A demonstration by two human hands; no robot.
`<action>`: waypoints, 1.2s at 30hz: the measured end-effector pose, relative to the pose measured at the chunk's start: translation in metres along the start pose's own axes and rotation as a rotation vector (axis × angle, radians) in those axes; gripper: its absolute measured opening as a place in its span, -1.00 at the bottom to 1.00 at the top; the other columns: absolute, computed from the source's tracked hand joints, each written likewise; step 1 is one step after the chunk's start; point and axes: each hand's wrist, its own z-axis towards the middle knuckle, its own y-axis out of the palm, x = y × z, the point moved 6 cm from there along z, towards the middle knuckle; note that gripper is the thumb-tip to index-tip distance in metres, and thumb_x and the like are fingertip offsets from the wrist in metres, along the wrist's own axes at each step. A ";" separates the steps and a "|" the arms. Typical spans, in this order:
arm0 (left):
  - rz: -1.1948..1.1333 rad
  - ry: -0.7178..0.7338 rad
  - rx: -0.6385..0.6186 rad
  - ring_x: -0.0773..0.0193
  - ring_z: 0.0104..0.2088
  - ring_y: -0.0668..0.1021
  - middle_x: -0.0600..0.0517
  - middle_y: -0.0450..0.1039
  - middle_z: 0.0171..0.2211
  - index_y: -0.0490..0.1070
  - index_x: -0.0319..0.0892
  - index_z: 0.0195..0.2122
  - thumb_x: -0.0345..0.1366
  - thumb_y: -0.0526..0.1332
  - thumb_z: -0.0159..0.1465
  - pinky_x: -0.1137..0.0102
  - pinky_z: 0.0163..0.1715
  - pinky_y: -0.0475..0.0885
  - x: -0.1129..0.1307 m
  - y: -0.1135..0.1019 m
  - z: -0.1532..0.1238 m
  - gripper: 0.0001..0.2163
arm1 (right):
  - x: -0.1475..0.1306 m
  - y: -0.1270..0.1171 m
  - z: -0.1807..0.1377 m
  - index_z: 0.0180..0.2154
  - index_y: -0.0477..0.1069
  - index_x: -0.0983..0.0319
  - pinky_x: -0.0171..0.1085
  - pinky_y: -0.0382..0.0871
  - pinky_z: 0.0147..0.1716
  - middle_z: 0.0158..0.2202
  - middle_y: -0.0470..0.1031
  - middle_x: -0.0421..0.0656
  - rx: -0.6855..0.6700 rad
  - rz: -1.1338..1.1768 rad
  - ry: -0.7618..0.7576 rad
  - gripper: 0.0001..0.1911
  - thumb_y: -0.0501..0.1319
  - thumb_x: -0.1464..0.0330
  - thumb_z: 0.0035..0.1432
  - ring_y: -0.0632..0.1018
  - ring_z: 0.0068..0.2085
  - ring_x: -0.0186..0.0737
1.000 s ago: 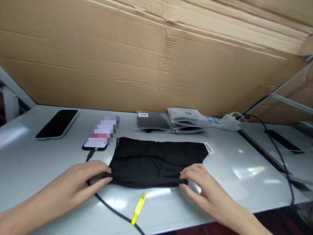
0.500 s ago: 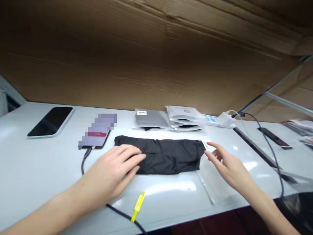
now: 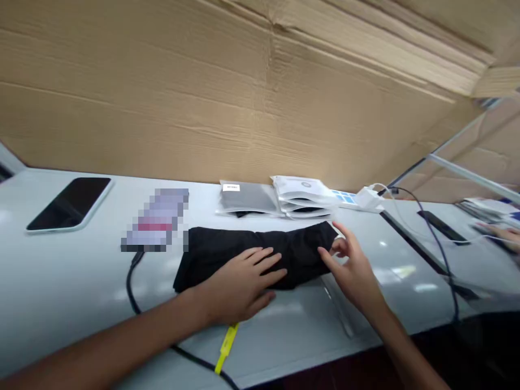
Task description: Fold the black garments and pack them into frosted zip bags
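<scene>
A folded black garment [image 3: 227, 249] lies across the middle of the white table [image 3: 60, 281]. My left hand [image 3: 239, 281] rests flat on its middle, fingers stretched out and pointing right. My right hand [image 3: 351, 268] is at the garment's right end, fingers bent and touching the cloth near its white tag. A clear plastic bag [image 3: 339, 306] lies flat on the table under my right wrist.
Several packed bags [image 3: 280, 199] are stacked at the back by the cardboard wall [image 3: 203, 97]. Two phones [image 3: 69, 203] [image 3: 156, 227] lie at the left, one on a black cable [image 3: 132, 287] with a yellow tag [image 3: 225, 346]. A charger [image 3: 368, 197] and cables sit right. Another person's hand [image 3: 504, 234] shows far right.
The garment went from a wide fold to a narrow strip. My left hand moved right onto its middle. My right hand came in to its right end.
</scene>
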 end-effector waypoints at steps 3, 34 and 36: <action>-0.003 0.005 0.088 0.00 0.23 0.35 -0.11 0.34 0.22 0.37 -0.16 0.13 -0.18 0.11 0.35 0.14 0.19 0.25 0.002 -0.004 0.000 -0.64 | -0.036 0.005 -0.001 0.18 0.21 0.19 -0.19 0.41 -0.20 -0.39 0.39 -0.24 0.035 -0.002 -0.161 -0.47 0.18 0.29 0.17 0.48 -0.34 -0.21; -0.047 -0.222 0.244 0.15 -0.08 0.53 -0.02 0.55 -0.19 0.47 -0.17 -0.21 -0.35 0.08 0.33 0.28 -0.07 0.44 -0.010 -0.043 -0.020 -0.83 | -0.029 0.058 -0.018 0.25 0.09 0.25 -0.23 0.35 -0.42 -0.37 0.39 -0.21 -0.296 0.011 0.103 -0.32 0.13 0.16 0.16 0.44 -0.47 -0.23; -0.027 -0.228 0.273 0.15 -0.18 0.54 -0.01 0.54 -0.28 0.47 -0.17 -0.28 -0.35 0.07 0.33 0.27 -0.16 0.44 -0.011 -0.055 -0.035 -0.83 | -0.023 0.049 -0.014 0.22 0.13 0.23 -0.22 0.36 -0.38 -0.39 0.38 -0.22 -0.266 -0.003 0.106 -0.33 0.15 0.13 0.13 0.46 -0.43 -0.20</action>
